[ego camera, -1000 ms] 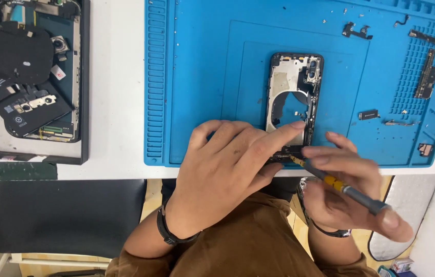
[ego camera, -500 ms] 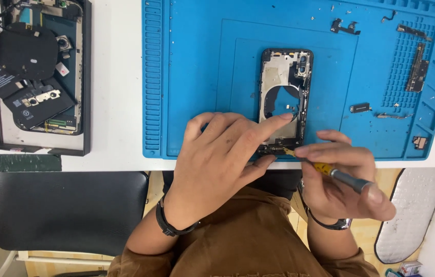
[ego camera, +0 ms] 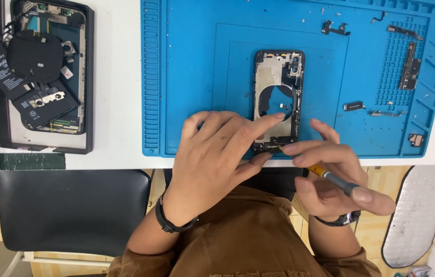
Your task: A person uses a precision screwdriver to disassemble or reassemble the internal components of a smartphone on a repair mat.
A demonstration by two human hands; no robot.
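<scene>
A stripped phone frame with a round hole in its middle lies upright on the blue work mat. My left hand rests on the frame's lower end, index finger laid across it and thumb at its bottom edge. My right hand grips a small screwdriver with a yellow band; its tip touches the frame's bottom edge next to my left thumb.
Small phone parts and screws lie scattered on the mat's right side. At the left a black tray holds another opened phone, a battery and a black coil. A black chair seat sits below the table edge.
The view has shifted slightly, so the phone sits a little lower and further left in frame. Both hands stay at the frame's bottom end with the screwdriver tip in place.
</scene>
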